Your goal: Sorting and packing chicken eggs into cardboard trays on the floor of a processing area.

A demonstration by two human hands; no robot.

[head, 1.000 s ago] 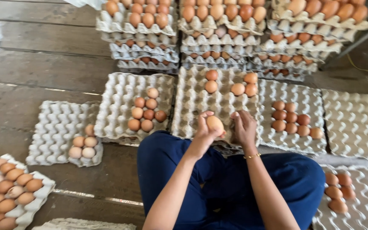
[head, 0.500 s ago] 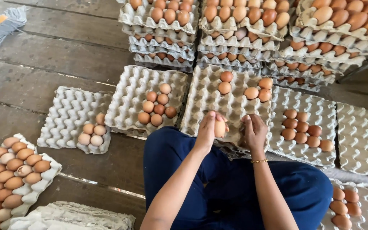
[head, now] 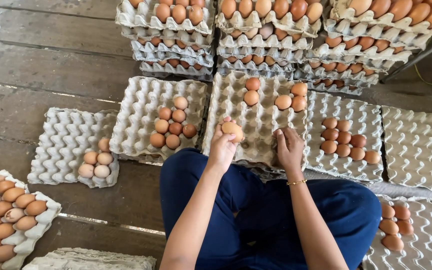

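Observation:
My left hand (head: pixel 222 146) grips a brown egg (head: pixel 232 130) and holds it just above the near edge of the grey pulp egg tray (head: pixel 261 122) right in front of me. My right hand (head: pixel 289 148) rests beside it on the same tray's near edge, fingers curled, with nothing visible in it. That tray carries several brown eggs (head: pixel 275 95) near its far side. I sit cross-legged in dark blue trousers (head: pixel 276 210).
A tray to the left (head: pixel 141 105) holds several eggs, another further left (head: pixel 61 145) has a few pale ones, and a full tray (head: pixel 6 210) sits bottom left. Trays on the right (head: pixel 348 137), (head: pixel 421 145) are partly filled or bare. Stacked full trays (head: pixel 276 35) stand behind. Wooden plank floor.
The view has shifted a little and my left hand has carried the egg slightly leftwards and away from my right hand, which stays near the tray's edge.

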